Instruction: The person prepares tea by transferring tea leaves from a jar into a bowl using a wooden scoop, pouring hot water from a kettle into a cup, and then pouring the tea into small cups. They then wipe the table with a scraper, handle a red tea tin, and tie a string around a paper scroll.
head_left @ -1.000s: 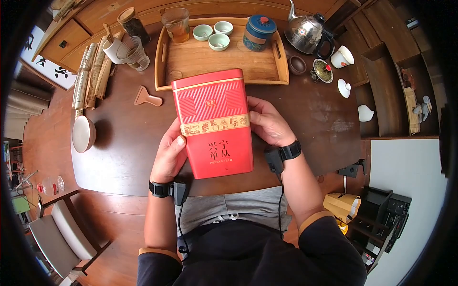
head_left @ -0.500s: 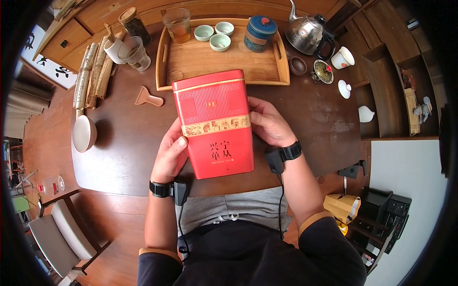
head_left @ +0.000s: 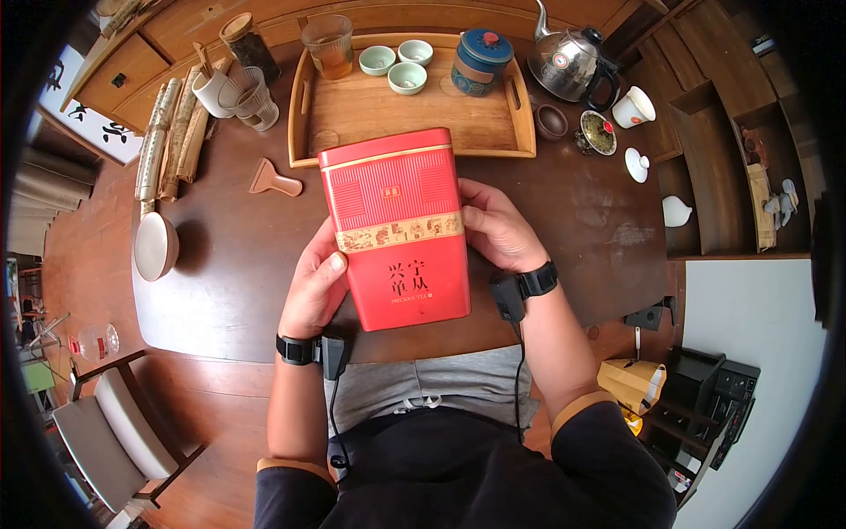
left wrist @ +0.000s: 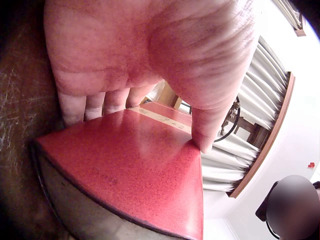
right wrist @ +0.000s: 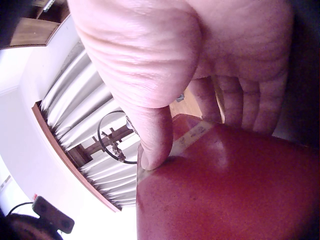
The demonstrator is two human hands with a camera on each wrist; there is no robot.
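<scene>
A red tea tin (head_left: 405,282) with a gold band and dark lettering is held up between both hands, its front face turned to the head camera. My left hand (head_left: 310,291) grips its left side, thumb on the front edge and the other fingers reaching behind. On the opposite side my right hand (head_left: 500,227) holds the tin near the band, its thumb also at the front edge. In the left wrist view the tin's grey base (left wrist: 85,205) shows near the dark tabletop. The lid is on. Most of the back fingers are hidden from the head view.
Behind the tin lies a wooden tray (head_left: 524,123) with small green cups (head_left: 407,79), a glass (head_left: 328,48) and a blue jar (head_left: 482,66). A steel kettle (head_left: 564,66) stands right of it. At left are a tan scraper (head_left: 275,179), bowl (head_left: 156,247) and rolled scrolls (head_left: 167,141).
</scene>
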